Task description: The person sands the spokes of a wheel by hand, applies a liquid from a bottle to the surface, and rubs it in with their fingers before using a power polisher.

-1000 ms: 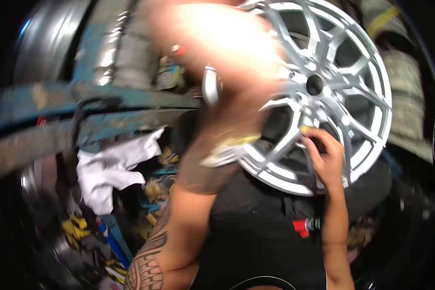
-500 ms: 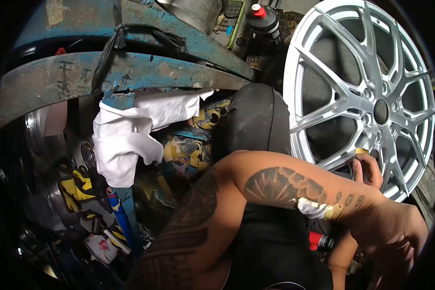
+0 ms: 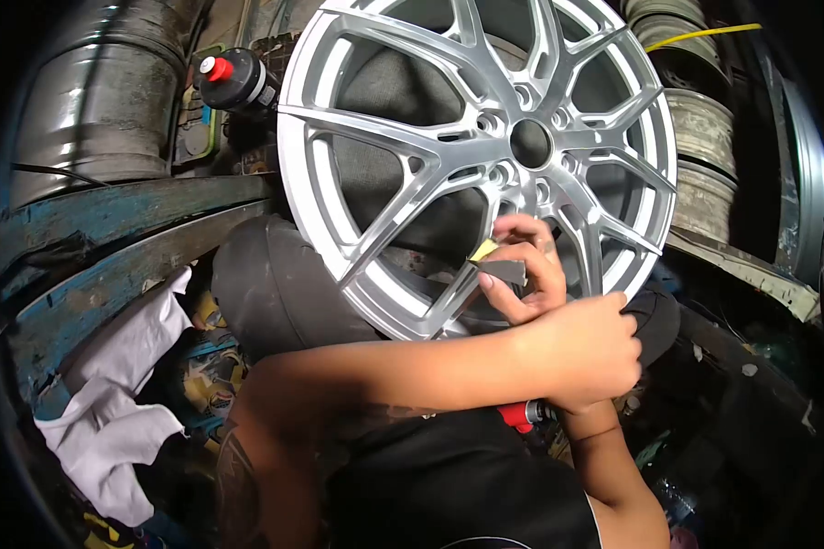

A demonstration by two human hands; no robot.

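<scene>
A silver multi-spoke car wheel (image 3: 531,169) leans tilted in front of me, resting by my legs. My right hand (image 3: 536,270) is at one of its lower spokes, pinching a folded piece of sandpaper (image 3: 504,271) with a dark grey face and a yellow side. My left forearm crosses in front of my right arm. At its end, my left hand (image 3: 590,352) is closed with curled fingers, by my right wrist; whatever it may hold is hidden.
Left, a white cloth (image 3: 110,439) hangs by a worn blue metal beam (image 3: 146,252). A black bottle with a red cap (image 3: 238,80) stands behind the wheel. Metal rims (image 3: 700,156) are stacked at right. A red object (image 3: 519,416) shows below my left forearm.
My view has swung right, so the wheel appears further left. My right hand, mostly hidden before, now shows with the sandpaper. My left hand has come closer to the wheel's lower edge.
</scene>
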